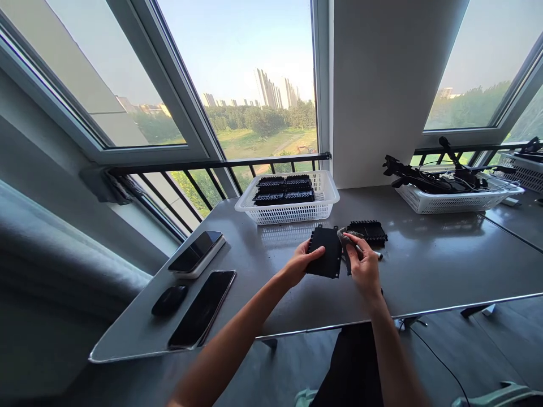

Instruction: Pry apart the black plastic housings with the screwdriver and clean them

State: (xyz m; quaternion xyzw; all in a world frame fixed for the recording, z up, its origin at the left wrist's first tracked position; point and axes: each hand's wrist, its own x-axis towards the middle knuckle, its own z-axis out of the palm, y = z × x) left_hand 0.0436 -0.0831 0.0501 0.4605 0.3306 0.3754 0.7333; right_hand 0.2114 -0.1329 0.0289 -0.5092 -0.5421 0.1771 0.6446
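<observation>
A flat black rectangular plastic panel (326, 251) with small tabs along its edges is held up over the table by my left hand (302, 261), thumb across its face. My right hand (363, 264) pinches a grey cloth (344, 234) against the panel's right edge. Just behind that hand lies another black panel piece (373, 230) with toothed edges. A thin pen-like item with a pale end (379, 256) shows beside my right fingers; most of it is hidden.
Behind stands a white basket (292, 213) holding stacked black panels. Farther right, a second white basket (456, 199) carries black parts and cables. Two phones and a black mouse (169, 301) lie on the left of the grey table (271, 305). Windows and a railing rise behind.
</observation>
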